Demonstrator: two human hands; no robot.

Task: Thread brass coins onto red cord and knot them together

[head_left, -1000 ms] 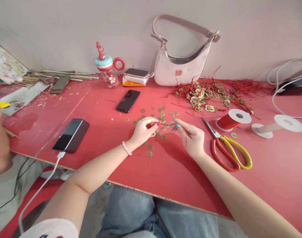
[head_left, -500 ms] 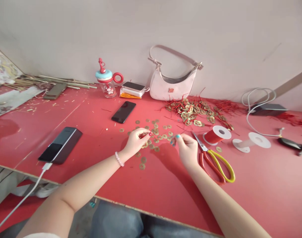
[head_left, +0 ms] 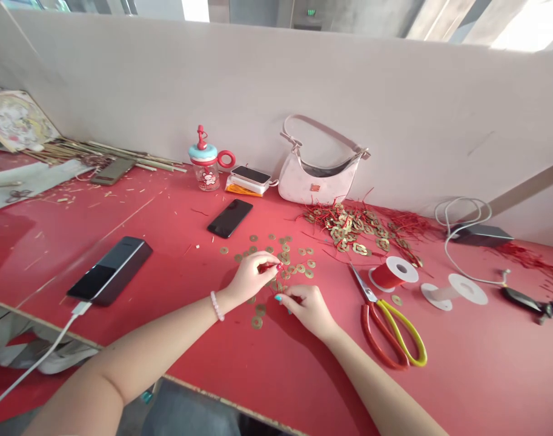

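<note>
pinching thin red cord (head_left: 282, 276) over scattered coins (head_left: 284, 257)

at the left hand (head_left: 251, 278): thumb and forefinger closed in a pinch, apparently on the cord, too small for certainty. just below and nearer the body, at the right hand (head_left: 312, 306): fingers curled down to the near coins, thumb close beside them; cannot tell whether gripping any.

easy to lose the cord from here, through a slack pinch, and hard to spot against red. possible also to push loose coins apart by dragging a palm or wrist through them. near the right forearm, 1 pair of scissors (head_left: 371, 298), within reach of a careless elbow.

under everything, a red table (head_left: 240, 369). beyond the coins, 1 black phone (head_left: 231, 218). farther right, a pile of coins tied with red cord (head_left: 346, 227), then 1 red spool (head_left: 387, 277) and 1 bare white spool (head_left: 467, 289). against the pale wall (head_left: 167, 85), 1 pink bag (head_left: 306, 181) and 1 lidded cup (head_left: 208, 175). at the left, 1 dark device (head_left: 117, 266) on a white cable (head_left: 40, 357); behind it, thin sticks (head_left: 135, 158) and shavings. above the wall, bright openings into a larger room.
</note>
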